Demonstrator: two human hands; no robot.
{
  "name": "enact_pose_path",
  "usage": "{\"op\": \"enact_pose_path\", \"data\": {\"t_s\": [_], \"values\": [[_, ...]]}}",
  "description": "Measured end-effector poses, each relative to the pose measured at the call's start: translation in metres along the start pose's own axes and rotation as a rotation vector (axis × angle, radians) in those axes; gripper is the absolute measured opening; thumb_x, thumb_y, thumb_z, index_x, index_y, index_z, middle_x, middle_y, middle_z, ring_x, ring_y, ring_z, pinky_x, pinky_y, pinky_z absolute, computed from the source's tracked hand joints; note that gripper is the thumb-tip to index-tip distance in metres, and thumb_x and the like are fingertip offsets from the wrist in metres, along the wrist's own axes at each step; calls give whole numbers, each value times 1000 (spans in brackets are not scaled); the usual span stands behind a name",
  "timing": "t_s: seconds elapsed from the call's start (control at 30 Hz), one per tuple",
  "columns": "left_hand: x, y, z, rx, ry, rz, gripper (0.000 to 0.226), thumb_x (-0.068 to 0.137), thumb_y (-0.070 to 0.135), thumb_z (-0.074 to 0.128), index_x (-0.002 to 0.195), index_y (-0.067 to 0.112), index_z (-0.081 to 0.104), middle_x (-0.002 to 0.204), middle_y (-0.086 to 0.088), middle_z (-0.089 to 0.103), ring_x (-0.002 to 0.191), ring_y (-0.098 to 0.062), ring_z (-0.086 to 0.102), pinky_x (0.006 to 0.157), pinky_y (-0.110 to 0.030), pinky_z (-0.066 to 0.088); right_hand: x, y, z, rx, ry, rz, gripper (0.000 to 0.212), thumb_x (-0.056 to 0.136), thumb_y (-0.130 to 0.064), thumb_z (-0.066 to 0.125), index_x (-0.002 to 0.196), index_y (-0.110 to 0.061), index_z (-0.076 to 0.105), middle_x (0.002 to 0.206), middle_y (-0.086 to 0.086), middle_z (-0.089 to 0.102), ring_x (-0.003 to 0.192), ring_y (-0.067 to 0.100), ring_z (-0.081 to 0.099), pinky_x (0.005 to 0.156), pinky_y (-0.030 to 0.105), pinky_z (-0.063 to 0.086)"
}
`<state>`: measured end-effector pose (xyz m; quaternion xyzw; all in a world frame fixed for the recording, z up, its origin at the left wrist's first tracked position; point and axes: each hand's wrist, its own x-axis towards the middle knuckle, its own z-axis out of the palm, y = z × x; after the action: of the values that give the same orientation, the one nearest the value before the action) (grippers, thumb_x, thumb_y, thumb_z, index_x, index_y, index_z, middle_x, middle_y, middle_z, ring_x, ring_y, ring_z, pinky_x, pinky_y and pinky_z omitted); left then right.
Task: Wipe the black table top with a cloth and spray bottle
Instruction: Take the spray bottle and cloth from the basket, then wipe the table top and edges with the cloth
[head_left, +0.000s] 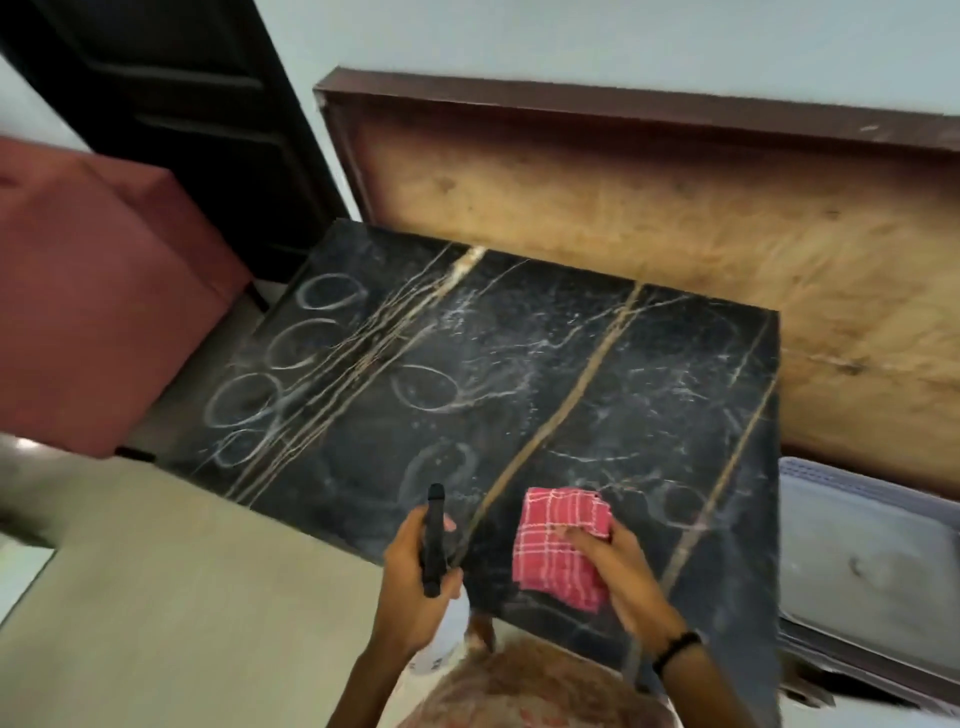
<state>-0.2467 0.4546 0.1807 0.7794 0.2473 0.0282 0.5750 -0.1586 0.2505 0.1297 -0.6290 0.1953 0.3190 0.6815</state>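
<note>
Hands with spray bottle and cloth at the near edge of a stained black tabletop.

Left hand (415, 577) is clenched around the black head of a spray bottle (434, 540), nozzle pointing out over the tabletop (519, 364); right hand (613, 561) presses flat on a folded red-and-white checked cloth (563, 545) lying on the surface near the front edge. Likely risks: the spray could drift past the edge onto the floor, since the bottle hangs right at the rim, and wiping only the near strip would leave the far marks. The tabletop is black stone with pale gold veins, dulled by whitish ring stains, most along the left side, and by streaks and speckles across the middle.
</note>
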Motion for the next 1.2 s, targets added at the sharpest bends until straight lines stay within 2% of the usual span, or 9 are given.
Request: {"op": "enact_pose_path", "data": {"t_s": [0.1, 0.23, 0.37, 0.47, 0.57, 0.7, 0.83, 1.0, 1.2], "values": [[6, -23, -46, 63, -10, -30, 30, 67, 7, 61, 96, 14, 57, 75, 0, 61, 66, -20, 60, 65, -27, 54, 17, 10, 61, -49, -63, 32, 35, 84, -6, 68, 118, -10, 60, 106, 11, 70, 97, 28, 68, 89, 47, 54], [15, -43, -80, 117, -38, -39, 30, 67, 12, 60, 97, 8, 57, 68, 2, 56, 58, -20, 56, 59, -23, 49, 38, 6, 115, -95, -122, -16, 44, 85, -12, 69, 125, -14, 54, 113, 6, 67, 99, 22, 66, 86, 39, 55], [26, -59, -85, 184, -115, -17, 20, 69, 16, 61, 89, 16, 58, 72, 3, 58, 61, -19, 56, 62, -22, 46, 51, 7, 133, -457, -9, -135, 45, 88, -7, 63, 130, -9, 45, 116, 5, 61, 97, 15, 57, 84, 26, 48], [35, -68, -77, 237, -169, -5, 12, 74, 17, 62, 83, 9, 60, 71, -3, 61, 63, -21, 57, 62, -21, 44, 54, 17, 129, -653, 94, -222, 48, 86, -4, 64, 129, -5, 45, 125, 12, 56, 107, 21, 55, 100, 32, 43], [43, -71, -64, 295, -227, -23, 14, 82, 13, 65, 87, 0, 62, 67, -1, 57, 54, -12, 50, 57, -20, 39, 47, 24, 116, -743, 138, -309, 55, 86, -8, 64, 136, -8, 41, 133, 10, 43, 117, 24, 48, 104, 37, 41], [54, -72, -51, 361, -255, -59, 22, 82, 22, 68, 86, 1, 65, 75, -15, 65, 62, -25, 58, 59, -26, 38, 37, 27, 95, -772, 159, -302, 57, 89, -12, 64, 139, -5, 37, 137, 11, 38, 113, 27, 54, 97, 32, 46], [60, -75, -44, 412, -280, -86, 34, 83, 33, 66, 95, 2, 70, 91, -14, 74, 78, -29, 69, 65, -27, 47, 35, 34, 82, -770, 171, -309, 50, 89, -10, 64, 135, -7, 43, 134, 11, 43, 102, 19, 59, 90, 29, 49], [63, -77, -42, 432, -263, -126, 38, 84, 40, 65, 96, 4, 71, 91, -13, 75, 78, -27, 70, 75, -36, 57, 36, 38, 82, -783, 116, -315, 44, 90, -11, 63, 131, -8, 48, 130, 9, 47, 95, 14, 58, 85, 21, 50], [65, -70, -40, 426, -313, -50, 37, 86, 37, 64, 103, 5, 66, 97, -11, 73, 75, -21, 67, 71, -26, 51, 40, 39, 88, -804, 62, -374, 33, 90, -12, 63, 123, -13, 55, 124, 3, 48, 94, 12, 58, 78, 17, 50]]}}
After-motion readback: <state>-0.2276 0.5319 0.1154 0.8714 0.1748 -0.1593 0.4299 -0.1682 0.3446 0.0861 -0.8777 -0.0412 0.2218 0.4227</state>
